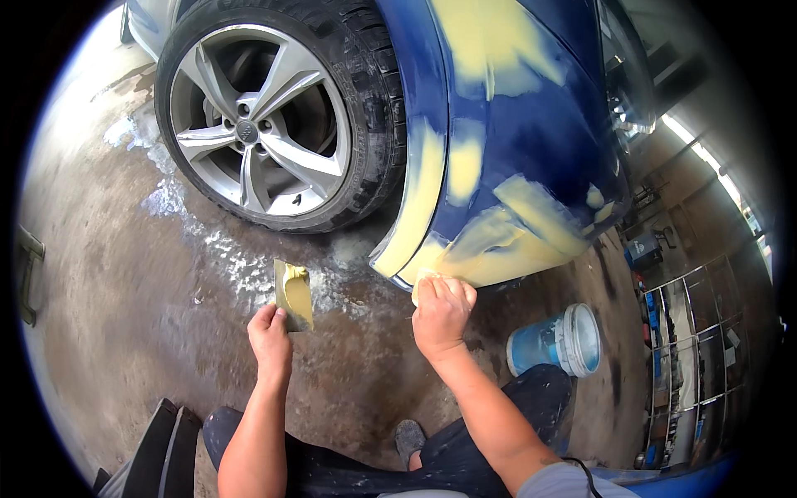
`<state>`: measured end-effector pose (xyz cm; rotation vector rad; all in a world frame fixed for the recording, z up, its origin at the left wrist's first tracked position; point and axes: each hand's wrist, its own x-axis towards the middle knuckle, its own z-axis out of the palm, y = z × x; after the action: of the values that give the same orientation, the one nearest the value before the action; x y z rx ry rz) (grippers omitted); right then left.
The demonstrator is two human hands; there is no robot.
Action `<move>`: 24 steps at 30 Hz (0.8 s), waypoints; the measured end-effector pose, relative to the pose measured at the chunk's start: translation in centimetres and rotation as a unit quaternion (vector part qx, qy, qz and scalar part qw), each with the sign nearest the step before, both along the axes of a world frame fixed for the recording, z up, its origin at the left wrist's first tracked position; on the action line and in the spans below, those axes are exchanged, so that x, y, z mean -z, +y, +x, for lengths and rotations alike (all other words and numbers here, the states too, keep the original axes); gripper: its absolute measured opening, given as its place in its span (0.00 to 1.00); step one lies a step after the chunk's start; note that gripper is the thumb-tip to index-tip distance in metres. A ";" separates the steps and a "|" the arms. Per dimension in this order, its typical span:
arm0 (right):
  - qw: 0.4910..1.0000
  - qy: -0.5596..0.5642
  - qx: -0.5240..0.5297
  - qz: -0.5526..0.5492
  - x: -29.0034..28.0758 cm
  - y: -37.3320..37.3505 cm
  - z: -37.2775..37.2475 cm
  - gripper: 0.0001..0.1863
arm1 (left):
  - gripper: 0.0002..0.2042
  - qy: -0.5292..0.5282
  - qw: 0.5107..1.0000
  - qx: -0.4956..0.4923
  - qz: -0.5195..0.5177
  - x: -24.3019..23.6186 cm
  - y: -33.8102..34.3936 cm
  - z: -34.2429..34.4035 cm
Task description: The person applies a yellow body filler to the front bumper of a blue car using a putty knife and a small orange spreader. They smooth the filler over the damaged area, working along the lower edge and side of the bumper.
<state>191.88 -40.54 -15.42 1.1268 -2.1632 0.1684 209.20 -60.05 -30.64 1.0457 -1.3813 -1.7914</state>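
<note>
My left hand (270, 336) grips the lower edge of a flat putty plate (297, 311), held over the floor with a lump of yellow body filler (295, 282) on its face. My right hand (442, 311) is closed on a thin, pale yellow spreader (418, 288), mostly hidden by my fingers. It is at the lower corner of a blue car bumper (531, 133), against a yellow filler patch (498, 256). More filler patches, some smeared thin, cover the bumper and the wheel-arch edge.
A car wheel (249, 133) with a silver rim stands left of the bumper. Right of my right arm, a blue and white bucket (552, 339) lies tipped on its side. Metal shelving (693, 349) holds supplies at the far right. White residue (228, 257) marks the concrete floor.
</note>
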 end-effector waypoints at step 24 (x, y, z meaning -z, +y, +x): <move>0.996 0.072 0.019 -0.051 -11.5 0.2 -0.6 0.16 | 0.10 0.006 0.999 0.029 0.032 2.0 0.4 -2.7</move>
<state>191.27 -40.37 -3.95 1.0087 -2.0228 0.1740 206.48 -59.64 -32.60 1.0354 -1.3681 -1.8925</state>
